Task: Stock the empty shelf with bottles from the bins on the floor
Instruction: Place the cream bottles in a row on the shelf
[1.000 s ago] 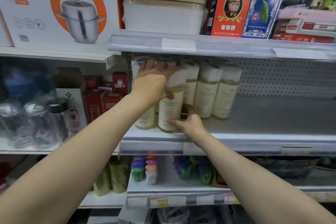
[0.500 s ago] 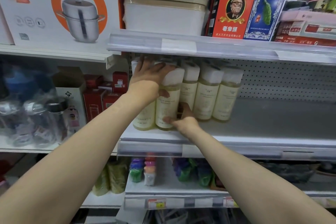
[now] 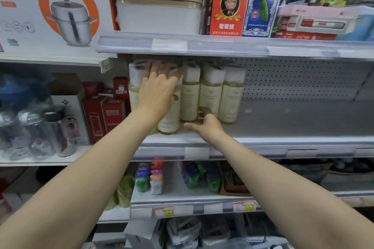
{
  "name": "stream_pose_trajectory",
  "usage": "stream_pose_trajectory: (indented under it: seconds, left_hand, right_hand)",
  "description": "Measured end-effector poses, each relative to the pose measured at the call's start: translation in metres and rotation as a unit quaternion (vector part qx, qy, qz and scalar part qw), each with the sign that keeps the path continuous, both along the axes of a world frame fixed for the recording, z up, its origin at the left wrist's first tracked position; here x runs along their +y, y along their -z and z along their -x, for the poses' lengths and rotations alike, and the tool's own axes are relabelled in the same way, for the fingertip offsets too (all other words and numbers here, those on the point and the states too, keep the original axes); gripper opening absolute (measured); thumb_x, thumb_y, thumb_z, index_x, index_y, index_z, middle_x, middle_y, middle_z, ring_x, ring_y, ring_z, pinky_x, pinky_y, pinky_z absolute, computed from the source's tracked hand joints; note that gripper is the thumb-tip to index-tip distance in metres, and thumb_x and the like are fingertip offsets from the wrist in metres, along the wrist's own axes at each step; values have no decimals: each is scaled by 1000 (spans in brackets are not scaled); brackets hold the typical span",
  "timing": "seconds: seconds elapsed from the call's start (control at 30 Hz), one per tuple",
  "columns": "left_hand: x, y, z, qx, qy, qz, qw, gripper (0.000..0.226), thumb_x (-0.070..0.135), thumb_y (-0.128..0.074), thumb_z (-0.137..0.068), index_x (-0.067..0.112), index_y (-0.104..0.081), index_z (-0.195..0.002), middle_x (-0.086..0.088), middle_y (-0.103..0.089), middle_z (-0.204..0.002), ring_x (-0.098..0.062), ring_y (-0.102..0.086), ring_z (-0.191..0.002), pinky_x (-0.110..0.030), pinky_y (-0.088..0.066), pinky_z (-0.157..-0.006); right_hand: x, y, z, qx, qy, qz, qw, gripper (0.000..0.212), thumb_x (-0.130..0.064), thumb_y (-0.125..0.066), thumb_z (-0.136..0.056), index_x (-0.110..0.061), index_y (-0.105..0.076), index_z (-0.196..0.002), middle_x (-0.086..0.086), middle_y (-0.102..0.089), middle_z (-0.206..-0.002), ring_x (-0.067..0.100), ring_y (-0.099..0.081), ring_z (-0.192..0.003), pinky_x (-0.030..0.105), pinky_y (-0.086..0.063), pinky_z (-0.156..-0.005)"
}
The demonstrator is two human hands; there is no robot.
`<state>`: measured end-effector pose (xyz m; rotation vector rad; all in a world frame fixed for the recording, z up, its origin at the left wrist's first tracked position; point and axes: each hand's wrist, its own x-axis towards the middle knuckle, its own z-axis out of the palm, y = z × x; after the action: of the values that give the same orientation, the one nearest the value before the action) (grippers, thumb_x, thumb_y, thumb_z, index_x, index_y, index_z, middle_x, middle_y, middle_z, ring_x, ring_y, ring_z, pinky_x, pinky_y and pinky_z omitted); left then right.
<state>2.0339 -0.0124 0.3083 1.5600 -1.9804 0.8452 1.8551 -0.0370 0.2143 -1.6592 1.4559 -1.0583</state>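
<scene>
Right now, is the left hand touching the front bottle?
Touching. The head view shows the left hand lying against the front bottle, with its fingers spread over the top.

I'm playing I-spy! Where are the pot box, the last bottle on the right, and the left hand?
pot box [image 3: 70,22], head view, on the pot picture.
rightmost bottle [image 3: 230,101], head view, on its label.
left hand [image 3: 157,93], head view, on its back.

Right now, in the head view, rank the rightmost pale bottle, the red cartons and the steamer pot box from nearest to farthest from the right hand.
1. Rightmost pale bottle: just up and right of the right hand.
2. Red cartons: well off to the left, at about the hand's height.
3. Steamer pot box: far upper left, above the cartons.
</scene>
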Motion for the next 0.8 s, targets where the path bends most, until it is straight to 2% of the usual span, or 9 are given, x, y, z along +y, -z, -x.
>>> stream_pose_trajectory:
  seconds: [0.07, 0.13, 0.27, 0.33, 0.47, 0.53, 0.67, 0.8]
  left_hand:
    - [14, 4, 25, 16, 35, 17, 999, 68, 9, -73, -80, 18, -46, -142, -15, -49, -140, -38, -39, -132, -48, -42, -95]
    - [29, 6, 53, 18, 61, 4, 998, 70, 2, -68, -79, 16, -45, -143, -16, -52, -134, -36, -44, -123, -44, -41, -94]
    - [54, 16, 119, 30, 75, -78, 994, 79, 11, -72, -82, 19, -34, -151, -15, -31, -156, -34, -32, -139, -44, -33, -110]
    - [67, 26, 158, 34, 81, -110, 990, 78, 14, -72, -85, 22, -32, -151, -12, -23, -161, -33, -28, -141, -46, -35, -110]
    - [101, 54, 248, 60, 116, -172, 976, 80, 19, -75, -85, 22, -32, -152, -12, -20, -161, -33, -25, -142, -47, -38, -108]
    - [121, 69, 296, 63, 130, -199, 969, 78, 21, -75, -86, 23, -32, -151, -12, -21, -160, -34, -26, -141, -45, -40, -107]
    - [157, 101, 393, 77, 178, -252, 948, 76, 24, -77, -84, 25, -36, -149, -13, -26, -156, -34, -32, -138, -46, -43, -105]
    - [193, 131, 489, 62, 213, -296, 929, 79, 31, -77, -83, 28, -34, -149, -12, -22, -157, -34, -29, -140, -45, -42, -103]
  right_hand:
    - [13, -8, 31, 3, 24, 2, 1000, 89, -38, -87, -74, -15, -40, -146, 5, -51, -146, 19, -49, -131, 37, -43, -111]
    - [28, -16, 67, 21, 44, 16, 999, 86, -39, -86, -76, -16, -41, -145, 3, -51, -145, 16, -50, -128, 29, -42, -105]
    - [67, -25, 149, 88, 72, 34, 993, 91, -38, -84, -79, -20, -33, -152, 3, -44, -151, 23, -47, -134, 34, -43, -103]
    - [91, -27, 193, 117, 81, 40, 989, 90, -38, -83, -80, -24, -31, -153, 4, -41, -154, 25, -46, -135, 38, -45, -104]
    - [146, -24, 288, 198, 110, 32, 973, 88, -39, -82, -81, -28, -32, -152, 6, -38, -153, 27, -49, -131, 45, -49, -102]
    - [176, -19, 338, 244, 119, 20, 962, 84, -39, -81, -82, -29, -33, -151, 6, -39, -152, 27, -52, -127, 44, -49, -100]
    - [238, -4, 435, 349, 133, -8, 928, 81, -37, -79, -83, -32, -34, -150, 7, -43, -145, 30, -46, -131, 43, -49, -99]
    - [297, 23, 523, 404, 166, -46, 898, 77, -39, -78, -83, -36, -36, -147, 5, -41, -146, 29, -40, -135, 45, -47, -101]
